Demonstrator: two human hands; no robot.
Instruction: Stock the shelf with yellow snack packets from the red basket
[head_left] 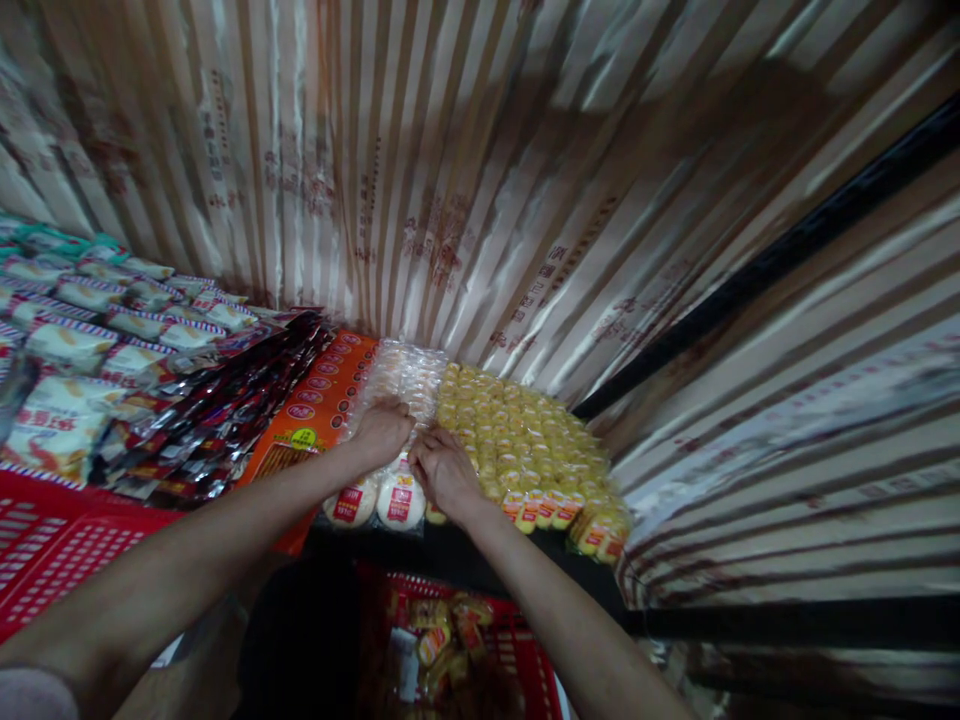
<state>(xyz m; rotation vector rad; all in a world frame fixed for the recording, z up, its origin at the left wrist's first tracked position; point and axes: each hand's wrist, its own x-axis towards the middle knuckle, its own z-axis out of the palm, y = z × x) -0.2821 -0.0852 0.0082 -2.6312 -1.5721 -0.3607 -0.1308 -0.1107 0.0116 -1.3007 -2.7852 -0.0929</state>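
Note:
Rows of clear-wrapped white round cakes (401, 503) with red labels stand on a dark shelf. Over these rows are both my hands, close beside each other. My left hand (384, 432) is closed, its fingers curled down against the clear wrapping. Just right of it, my right hand (444, 468) is also closed, where the white cakes meet the yellow ones. What the fingertips pinch is hidden or too small to make out. To the right sit many small yellow wrapped cakes (517, 430) in clear packs with orange labels.
An orange printed packet (319, 390) lies left of the white cakes. Beyond it are dark red packets (217, 420) and white snack bags (71, 420). Red baskets stand below, one (525, 650) holding wrapped items. Striped plastic-covered sheeting (420, 180) and a black bar (750, 270) rise behind.

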